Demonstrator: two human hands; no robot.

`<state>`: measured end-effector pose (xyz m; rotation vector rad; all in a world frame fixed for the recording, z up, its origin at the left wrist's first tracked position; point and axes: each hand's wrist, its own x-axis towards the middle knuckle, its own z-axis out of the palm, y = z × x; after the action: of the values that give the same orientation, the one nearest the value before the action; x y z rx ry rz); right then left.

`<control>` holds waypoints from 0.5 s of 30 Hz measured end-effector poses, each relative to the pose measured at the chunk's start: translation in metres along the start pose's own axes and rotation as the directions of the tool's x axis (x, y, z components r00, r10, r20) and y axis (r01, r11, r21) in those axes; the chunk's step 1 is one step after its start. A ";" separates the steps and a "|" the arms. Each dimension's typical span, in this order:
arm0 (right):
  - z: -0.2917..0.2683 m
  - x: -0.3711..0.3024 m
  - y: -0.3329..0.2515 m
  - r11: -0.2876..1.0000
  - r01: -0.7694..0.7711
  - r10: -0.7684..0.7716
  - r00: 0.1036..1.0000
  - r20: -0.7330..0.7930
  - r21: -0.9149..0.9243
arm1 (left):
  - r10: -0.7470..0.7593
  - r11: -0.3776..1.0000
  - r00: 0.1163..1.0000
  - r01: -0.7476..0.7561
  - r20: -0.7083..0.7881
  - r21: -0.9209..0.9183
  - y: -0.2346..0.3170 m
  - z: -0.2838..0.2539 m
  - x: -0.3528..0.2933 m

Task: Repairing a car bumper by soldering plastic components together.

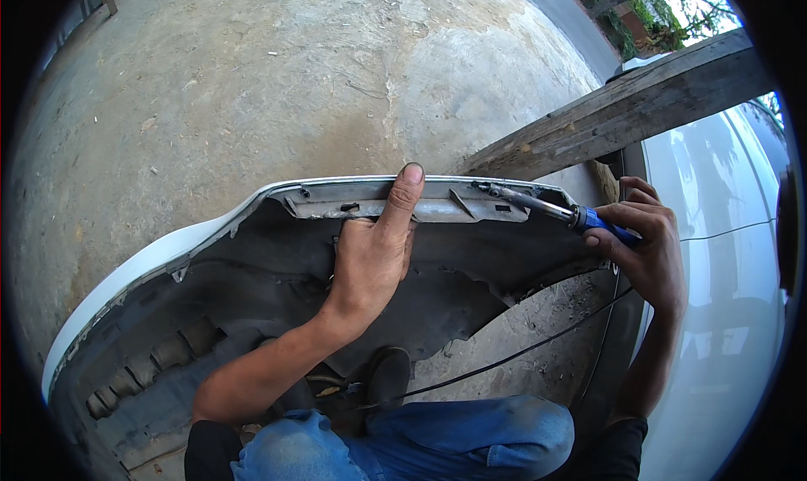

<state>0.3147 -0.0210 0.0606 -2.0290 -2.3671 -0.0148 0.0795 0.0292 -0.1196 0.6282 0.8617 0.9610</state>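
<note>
A white car bumper lies in front of me with its dark inner side turned up. My left hand grips its upper edge, thumb over the rim and fingers curled beneath, partly hidden. In my right hand is a soldering iron with a blue handle and metal shaft. Its tip meets the grey inner strip of the bumper, right of my left thumb. Small slots and ribs show along that strip.
A black cord runs from near my right hand down toward my shoe. A wooden beam slants across the upper right. Beside it stands a white car. Rough concrete floor stretches beyond the bumper.
</note>
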 end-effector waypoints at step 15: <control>-0.001 0.008 0.014 0.995 0.038 -0.051 0.989 0.139 0.092 | -0.010 1.000 1.000 0.010 -0.005 0.014 -0.002 -0.002 -0.001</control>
<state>0.3272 -0.0109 0.0614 -1.9991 -2.4454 0.2379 0.0788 0.0280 -0.1216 0.6338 0.8756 0.9487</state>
